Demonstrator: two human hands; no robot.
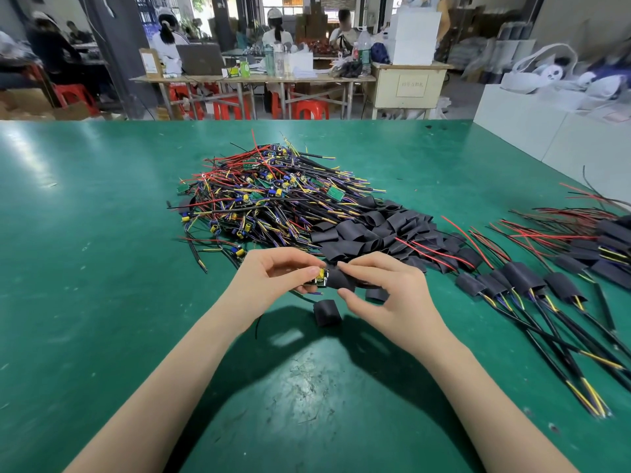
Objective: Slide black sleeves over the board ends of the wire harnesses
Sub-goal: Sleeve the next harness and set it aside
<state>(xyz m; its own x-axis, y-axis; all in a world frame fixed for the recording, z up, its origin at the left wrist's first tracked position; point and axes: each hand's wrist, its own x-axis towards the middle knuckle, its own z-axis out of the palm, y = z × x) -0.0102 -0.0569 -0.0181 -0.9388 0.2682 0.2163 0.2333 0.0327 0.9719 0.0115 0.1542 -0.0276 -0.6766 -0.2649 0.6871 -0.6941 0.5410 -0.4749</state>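
My left hand (273, 278) pinches the small circuit board (320, 277) at the end of a wire harness, a yellow part showing on it. My right hand (382, 288) pinches a black sleeve (339, 279) that sits against the board's right end. Whether the sleeve covers part of the board I cannot tell. Both hands hover just above the green table (102, 233). A loose black sleeve (327, 312) lies under them, another (376, 295) partly hidden by my right fingers.
A big heap of bare harnesses (266, 196) lies ahead, with a pile of black sleeves (379, 230) to its right. Sleeved harnesses (532, 285) lie in rows at the right. White boxes (553, 131) stand at the far right. People sit at benches beyond the table.
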